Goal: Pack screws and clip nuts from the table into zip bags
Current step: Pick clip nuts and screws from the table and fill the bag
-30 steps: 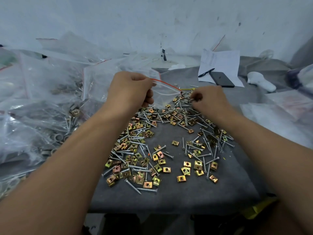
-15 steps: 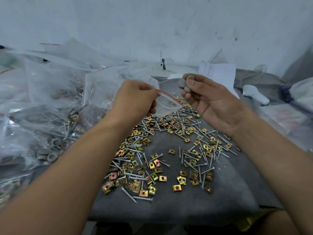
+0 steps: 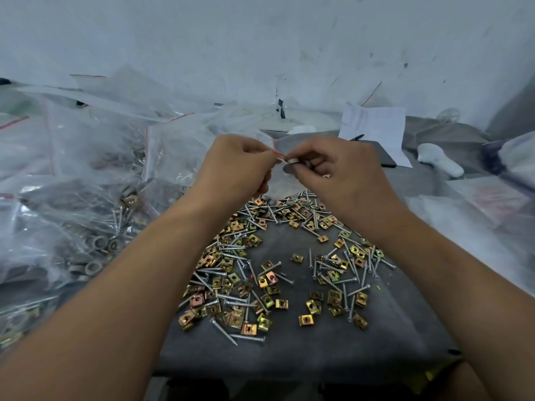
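Hands, left (image 3: 237, 163) and right (image 3: 335, 169), pinch zip bag (image 3: 279, 172) above screws (image 3: 231, 298).

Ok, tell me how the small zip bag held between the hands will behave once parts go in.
The zip bag is thin clear film, so it is probably floppy and will sag. The left hand and right hand pinch its red-lined top, so the mouth likely closes if released.

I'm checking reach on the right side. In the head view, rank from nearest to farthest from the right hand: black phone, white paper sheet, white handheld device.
From the right hand:
1. Black phone, just right of it.
2. White paper sheet, behind.
3. White handheld device, far right.
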The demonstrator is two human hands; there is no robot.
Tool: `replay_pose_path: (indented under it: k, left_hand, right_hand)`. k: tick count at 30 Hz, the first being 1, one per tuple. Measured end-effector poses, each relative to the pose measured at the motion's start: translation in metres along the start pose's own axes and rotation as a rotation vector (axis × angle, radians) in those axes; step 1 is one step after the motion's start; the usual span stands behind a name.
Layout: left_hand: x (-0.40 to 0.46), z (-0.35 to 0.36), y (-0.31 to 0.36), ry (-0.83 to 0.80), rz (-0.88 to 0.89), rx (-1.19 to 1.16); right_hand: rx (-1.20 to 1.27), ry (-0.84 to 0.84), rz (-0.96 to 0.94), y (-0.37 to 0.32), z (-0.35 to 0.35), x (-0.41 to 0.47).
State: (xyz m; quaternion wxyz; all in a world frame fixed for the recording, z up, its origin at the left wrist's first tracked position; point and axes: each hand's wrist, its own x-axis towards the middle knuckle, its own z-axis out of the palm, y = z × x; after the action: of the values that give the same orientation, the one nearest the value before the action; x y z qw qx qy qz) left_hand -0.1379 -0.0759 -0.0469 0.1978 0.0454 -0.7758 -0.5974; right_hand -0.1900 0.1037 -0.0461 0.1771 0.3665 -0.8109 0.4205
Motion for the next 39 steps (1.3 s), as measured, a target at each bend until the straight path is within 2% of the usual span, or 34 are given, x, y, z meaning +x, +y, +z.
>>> replay_pose_path:
  k: [3,6,16,18,22,25,30,33,35,39]
  left_hand:
    - [-0.001,0.000,0.001,-0.035,0.018,0.011]
    - [-0.001,0.000,0.001,-0.068,0.016,0.019]
    - [-0.002,-0.001,0.003,-0.052,-0.005,-0.007]
    - [-0.002,-0.003,0.002,-0.034,-0.017,-0.033]
    - [0.002,-0.006,0.001,0.086,-0.056,-0.092]
    - [0.006,-0.009,0.000,0.204,-0.051,-0.160]
    - [0.008,-0.018,0.003,0.308,0.036,-0.281]
    - [0.011,-0.022,0.005,0.368,0.071,-0.313]
    - [0.010,-0.023,0.004,0.393,0.070,-0.311]
    - [0.008,-0.026,0.002,0.383,0.064,-0.261]
  right_hand:
    - [-0.215,-0.056,-0.137,-0.006,-0.001,0.004]
    - [-0.303,-0.110,-0.133,-0.008,0.000,0.006]
    - [-0.121,-0.126,0.085,-0.015,-0.001,0.003]
    - [-0.031,-0.080,0.083,-0.015,-0.003,0.002]
    - [0.155,0.182,0.083,-0.010,-0.014,0.005]
    - [0.181,0.240,0.176,0.007,-0.018,0.007]
    - [-0.015,0.064,0.276,0.037,-0.006,0.003]
    - [-0.107,-0.094,0.200,0.039,0.012,0.005]
    - [-0.238,-0.267,0.104,0.037,0.027,0.008]
    - [-0.354,-0.508,0.008,0.037,0.049,0.011]
